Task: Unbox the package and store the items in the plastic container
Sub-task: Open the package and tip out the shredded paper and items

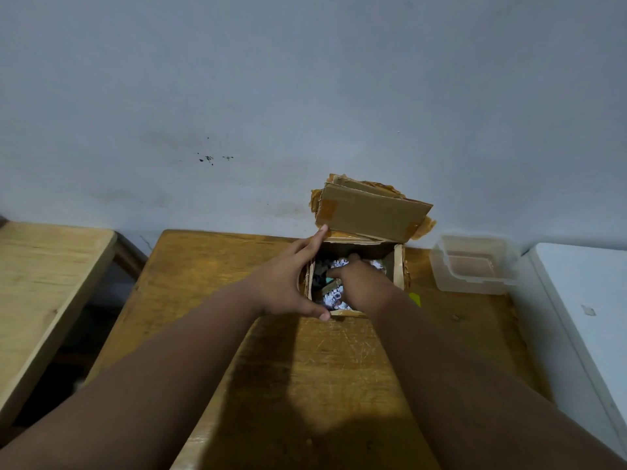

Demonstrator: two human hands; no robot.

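Observation:
An open cardboard box (398, 266) stands at the far edge of a wooden table (339, 368), its flaps (369, 212) folded back against the wall. Inside it lie shredded white paper (334, 296) and dark items that I cannot make out. My left hand (288, 283) holds the box's left wall, fingers along the far corner and thumb at the near corner. My right hand (359, 276) reaches down into the box among the paper; its fingertips are hidden, so what it touches is unclear. A clear plastic container (475, 266) sits empty to the right of the box.
A pale wooden bench or table (40, 283) stands to the left across a dark gap. A white surface (587, 300) adjoins the table on the right. A small yellow-green object (415, 298) peeks out beside my right forearm. The grey wall rises right behind the box.

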